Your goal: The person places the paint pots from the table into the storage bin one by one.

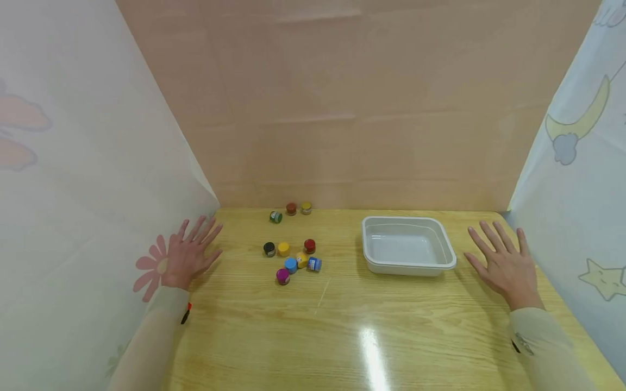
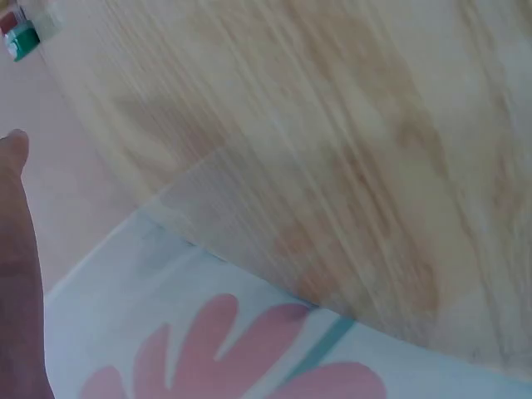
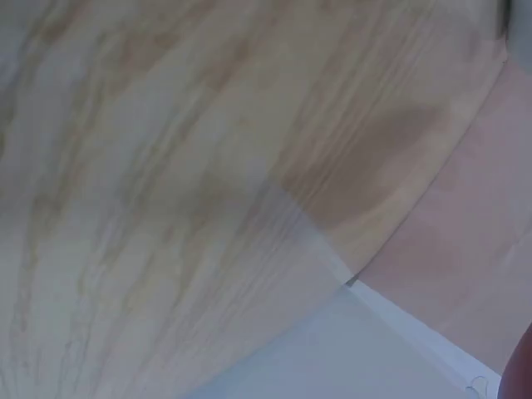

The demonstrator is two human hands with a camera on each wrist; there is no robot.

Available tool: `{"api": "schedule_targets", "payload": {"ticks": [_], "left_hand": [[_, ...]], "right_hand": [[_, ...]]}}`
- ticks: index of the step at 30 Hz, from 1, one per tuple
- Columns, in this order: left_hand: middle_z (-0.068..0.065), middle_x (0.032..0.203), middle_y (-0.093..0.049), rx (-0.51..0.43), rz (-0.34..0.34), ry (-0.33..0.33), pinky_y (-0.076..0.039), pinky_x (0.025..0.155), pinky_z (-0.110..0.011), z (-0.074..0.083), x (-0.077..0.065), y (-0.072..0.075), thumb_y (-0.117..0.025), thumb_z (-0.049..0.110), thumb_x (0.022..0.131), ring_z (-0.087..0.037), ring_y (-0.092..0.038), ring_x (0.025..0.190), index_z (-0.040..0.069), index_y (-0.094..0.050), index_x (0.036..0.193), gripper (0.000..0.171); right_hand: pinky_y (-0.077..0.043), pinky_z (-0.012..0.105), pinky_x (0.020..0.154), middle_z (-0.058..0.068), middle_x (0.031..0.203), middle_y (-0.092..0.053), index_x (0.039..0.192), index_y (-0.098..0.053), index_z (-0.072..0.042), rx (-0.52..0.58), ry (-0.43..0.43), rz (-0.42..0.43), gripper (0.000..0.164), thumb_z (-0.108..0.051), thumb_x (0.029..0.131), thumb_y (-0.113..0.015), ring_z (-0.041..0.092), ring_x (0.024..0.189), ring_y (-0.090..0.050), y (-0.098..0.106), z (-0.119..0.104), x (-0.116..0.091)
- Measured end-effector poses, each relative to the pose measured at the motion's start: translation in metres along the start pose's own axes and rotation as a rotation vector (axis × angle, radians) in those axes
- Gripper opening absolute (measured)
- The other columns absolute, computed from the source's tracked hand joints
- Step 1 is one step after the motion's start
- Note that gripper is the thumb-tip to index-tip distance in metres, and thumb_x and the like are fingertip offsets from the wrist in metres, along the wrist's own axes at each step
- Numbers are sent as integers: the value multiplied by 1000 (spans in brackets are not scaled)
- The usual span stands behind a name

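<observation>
My left hand (image 1: pixel 188 258) is spread out at the table's left side, fingers straight, holding nothing. Opposite it, my right hand (image 1: pixel 508 269) has its fingers spread beside a white plastic tray (image 1: pixel 409 267), without touching it. Between the left hand and the tray stand small capped jars: black (image 1: pixel 269 249), yellow (image 1: pixel 283 249), red (image 1: pixel 310 246), orange-yellow (image 1: pixel 301 259), light blue (image 1: pixel 290 265) and purple (image 1: pixel 282 276). A dark blue jar (image 1: pixel 314 264) lies on its side. Farther back are a tipped green jar (image 1: pixel 276 217), a brownish-red jar (image 1: pixel 291 208) and a mustard jar (image 1: pixel 306 208).
The wooden table (image 1: pixel 293 336) meets a brownish-pink backdrop (image 1: pixel 362 136) at its far edge. Pale printed sheets hang on the left (image 1: pixel 88 163) and right (image 1: pixel 582 206). A glare spot shines on the table's front part.
</observation>
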State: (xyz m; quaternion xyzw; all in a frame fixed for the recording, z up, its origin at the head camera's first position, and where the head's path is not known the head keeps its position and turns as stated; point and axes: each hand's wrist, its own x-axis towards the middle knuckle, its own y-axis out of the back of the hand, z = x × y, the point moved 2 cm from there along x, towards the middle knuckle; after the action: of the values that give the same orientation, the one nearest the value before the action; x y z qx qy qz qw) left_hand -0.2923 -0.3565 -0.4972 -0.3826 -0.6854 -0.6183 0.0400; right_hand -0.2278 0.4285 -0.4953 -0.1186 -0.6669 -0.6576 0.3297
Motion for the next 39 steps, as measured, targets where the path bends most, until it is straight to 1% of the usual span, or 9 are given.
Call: {"api": "schedule_targets", "payload": {"ticks": [3,6,11,17,21,24,27,33,39], "left_hand": [[-2,171,-29,-7,-32,16,-12,129,-56,6,4,0,-62,48,90,-32,-30,156,15,-52,153,72],[-5,170,-32,-13,-101,80,-12,129,-58,20,10,4,-63,47,93,-32,-28,157,17,-47,156,72],[-13,160,-47,-106,-203,235,-20,125,-63,54,17,10,-65,47,98,-39,-38,149,18,-42,159,71],[-18,150,-56,-438,-353,403,-47,101,-67,92,21,7,-60,51,102,-45,-54,132,18,-40,160,69],[-15,148,-57,-716,-426,486,-53,95,-60,116,21,5,-63,49,102,-39,-59,126,17,-44,157,67],[-15,146,-58,-870,-455,517,-54,96,-56,132,19,2,-66,42,101,-36,-61,122,14,-48,154,62],[-14,141,-62,-959,-477,530,-55,95,-52,144,18,-2,-70,37,100,-32,-63,116,14,-53,150,58],[-8,133,-67,-992,-517,553,-55,90,-41,161,17,-8,-74,35,97,-19,-63,104,16,-60,142,50],[-1,125,-71,-1010,-496,550,-53,85,-34,171,19,-14,-75,26,97,-13,-62,96,21,-66,134,39]], "right_hand": [[0,57,130,4,171,-28,162,-37,-27,-4,-23,-74,74,-72,103,-28,25,161,-15,2,-3,4],[-2,56,130,10,168,-33,165,-28,-29,15,-70,-166,67,-61,107,-38,33,157,-22,2,-7,7],[-24,64,120,23,147,-48,166,-26,-28,102,-120,-237,66,-47,107,-50,48,134,-42,0,-18,13],[-41,68,92,27,132,-56,164,-31,-22,294,-172,-297,61,-39,109,-50,50,114,-53,-2,-31,18],[-46,61,78,24,121,-61,161,-37,-14,418,-218,-328,55,-34,110,-48,42,104,-56,-7,-34,21],[-46,49,72,21,115,-62,158,-41,-7,474,-240,-350,53,-32,112,-45,35,97,-56,-11,-37,22],[-43,43,71,20,114,-62,157,-41,-4,521,-259,-360,52,-31,112,-44,31,95,-55,-13,-39,22],[-45,57,83,23,119,-65,159,-38,-5,589,-318,-364,53,-31,113,-41,39,109,-57,-17,-41,15],[-44,65,88,29,124,-65,159,-38,-5,628,-344,-365,54,-33,113,-40,48,117,-56,-22,-39,15]]}}
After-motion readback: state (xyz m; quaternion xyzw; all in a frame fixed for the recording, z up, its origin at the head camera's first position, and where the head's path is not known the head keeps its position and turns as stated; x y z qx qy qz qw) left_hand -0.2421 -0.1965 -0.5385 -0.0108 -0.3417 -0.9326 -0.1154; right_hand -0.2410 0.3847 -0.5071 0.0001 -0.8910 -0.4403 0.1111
